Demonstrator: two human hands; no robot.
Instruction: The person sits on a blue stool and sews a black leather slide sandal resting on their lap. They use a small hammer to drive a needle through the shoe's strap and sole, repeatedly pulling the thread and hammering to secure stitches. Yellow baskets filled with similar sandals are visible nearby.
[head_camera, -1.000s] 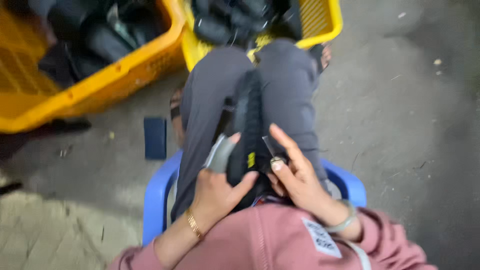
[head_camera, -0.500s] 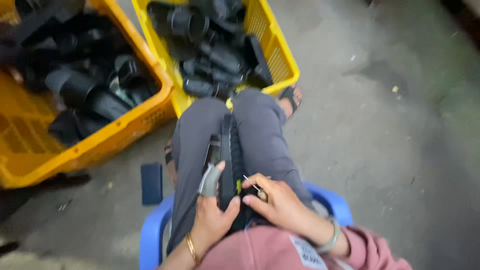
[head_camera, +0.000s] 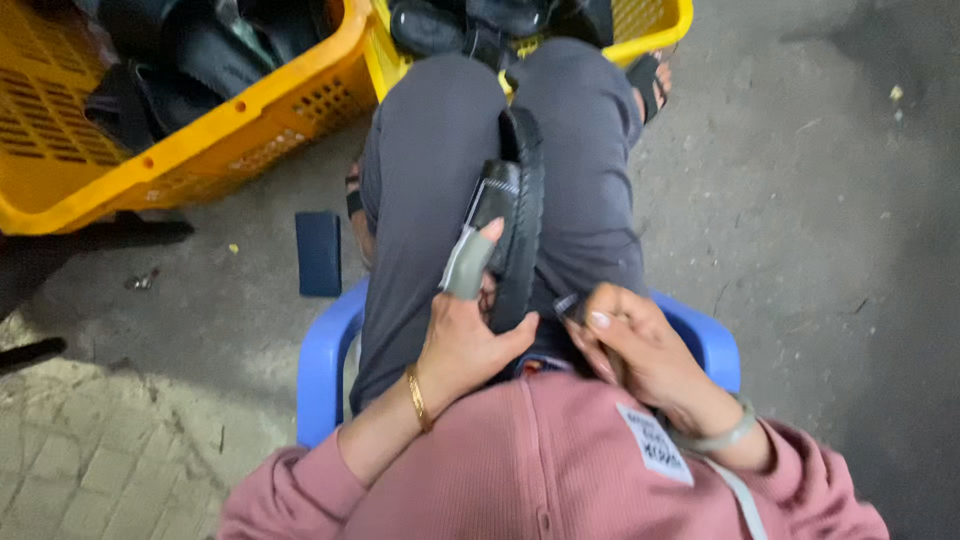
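Since before, right hand (head_camera: 630, 345) dropped lapward, pinching something half-hidden; left hand (head_camera: 470, 335) grips black sandal (head_camera: 520, 215).

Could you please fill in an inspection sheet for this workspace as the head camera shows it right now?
Surface: grey concrete floor; the person sits on a blue plastic chair.
Job's things: black sandal on edge between the thighs.
Clutter: dark blue flat block on the floor; small debris.
Hands: left hand steadies the sandal, grey finger guard on one finger; right hand pinches a small dark tool.
Cables: nothing seen.
Surroundings: two yellow crates holding black footwear; paving bricks.
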